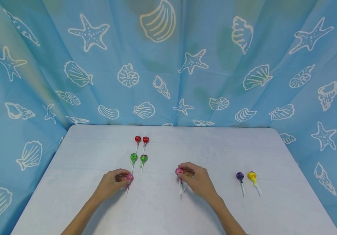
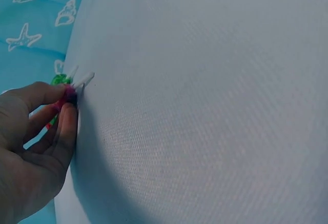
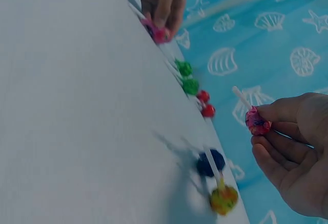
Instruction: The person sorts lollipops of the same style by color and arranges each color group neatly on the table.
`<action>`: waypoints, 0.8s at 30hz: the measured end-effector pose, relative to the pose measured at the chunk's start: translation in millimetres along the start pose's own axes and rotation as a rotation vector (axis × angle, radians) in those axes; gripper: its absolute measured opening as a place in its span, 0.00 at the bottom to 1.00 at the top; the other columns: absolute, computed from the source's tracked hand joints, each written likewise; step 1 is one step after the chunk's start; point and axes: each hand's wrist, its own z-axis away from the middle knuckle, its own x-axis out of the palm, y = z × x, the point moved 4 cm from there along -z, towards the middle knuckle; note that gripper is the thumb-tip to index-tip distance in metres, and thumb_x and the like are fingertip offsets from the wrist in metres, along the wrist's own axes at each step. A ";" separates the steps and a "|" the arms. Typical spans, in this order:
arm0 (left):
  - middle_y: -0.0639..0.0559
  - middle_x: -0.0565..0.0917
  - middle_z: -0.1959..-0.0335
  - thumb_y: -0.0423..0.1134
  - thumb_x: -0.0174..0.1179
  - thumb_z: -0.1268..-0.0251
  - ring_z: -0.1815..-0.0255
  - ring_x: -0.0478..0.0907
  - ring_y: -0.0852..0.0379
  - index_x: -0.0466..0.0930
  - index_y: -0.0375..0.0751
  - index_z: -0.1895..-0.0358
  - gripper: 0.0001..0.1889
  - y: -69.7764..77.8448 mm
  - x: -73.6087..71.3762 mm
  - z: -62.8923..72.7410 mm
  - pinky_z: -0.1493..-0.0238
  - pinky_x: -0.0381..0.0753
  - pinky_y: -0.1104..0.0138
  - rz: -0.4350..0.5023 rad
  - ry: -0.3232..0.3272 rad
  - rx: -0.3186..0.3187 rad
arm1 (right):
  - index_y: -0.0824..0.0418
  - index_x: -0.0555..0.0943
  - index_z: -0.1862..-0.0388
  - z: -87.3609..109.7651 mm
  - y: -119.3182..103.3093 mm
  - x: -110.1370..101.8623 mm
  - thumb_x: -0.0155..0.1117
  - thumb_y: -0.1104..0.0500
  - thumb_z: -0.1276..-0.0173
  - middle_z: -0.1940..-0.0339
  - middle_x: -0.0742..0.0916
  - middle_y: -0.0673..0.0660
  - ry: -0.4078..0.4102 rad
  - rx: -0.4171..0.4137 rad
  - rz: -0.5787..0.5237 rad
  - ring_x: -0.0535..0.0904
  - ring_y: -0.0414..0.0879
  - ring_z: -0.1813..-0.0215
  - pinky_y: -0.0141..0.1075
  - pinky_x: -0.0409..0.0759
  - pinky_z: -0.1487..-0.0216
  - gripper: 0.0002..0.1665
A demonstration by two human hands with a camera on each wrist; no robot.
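My left hand (image 1: 111, 184) pinches a pink lollipop (image 1: 129, 177) by its wrapped head, the white stick slanting toward me. This lollipop lies just in front of a green lollipop (image 1: 134, 157). In my right hand (image 1: 198, 180), thumb and fingers pinch a second pink lollipop (image 3: 257, 121), held above the table with its stick free. Beneath that hand, the right wrist view has a dark blue-purple lollipop (image 3: 211, 163) and a yellow lollipop (image 3: 224, 201) on the table; the hand mostly hides both in the head view.
Two red lollipops (image 1: 142, 139) lie farthest back, with another green lollipop (image 1: 143, 158) in front of them. Over on the right are a purple lollipop (image 1: 240, 176) and a yellow lollipop (image 1: 252, 176). A blue shell-patterned curtain (image 1: 168, 65) surrounds the white table (image 1: 215, 147).
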 end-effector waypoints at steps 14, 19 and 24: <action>0.53 0.82 0.64 0.28 0.68 0.40 0.64 0.78 0.58 0.82 0.37 0.53 0.12 -0.7 -0.7 0.3 0.65 0.77 0.70 0.046 0.005 0.006 | 0.60 0.85 0.52 -16.1 -18.8 76.0 0.71 0.61 0.35 0.57 0.88 0.49 -0.138 0.033 -0.068 0.84 0.40 0.57 0.29 0.81 0.52 0.12; 0.52 0.82 0.64 0.28 0.69 0.40 0.65 0.78 0.58 0.82 0.37 0.53 0.12 -1.3 -0.6 0.4 0.65 0.76 0.70 0.053 0.009 0.013 | 0.61 0.86 0.55 -19.4 -12.5 96.3 0.72 0.62 0.36 0.61 0.88 0.49 -0.135 0.072 -0.126 0.85 0.40 0.59 0.29 0.81 0.55 0.11; 0.53 0.82 0.64 0.28 0.68 0.40 0.64 0.79 0.58 0.82 0.37 0.53 0.12 -1.8 -0.4 0.6 0.65 0.76 0.70 0.056 0.010 0.008 | 0.61 0.86 0.56 -21.7 -7.0 111.4 0.72 0.62 0.36 0.62 0.88 0.50 -0.132 0.093 -0.170 0.86 0.39 0.60 0.28 0.82 0.56 0.10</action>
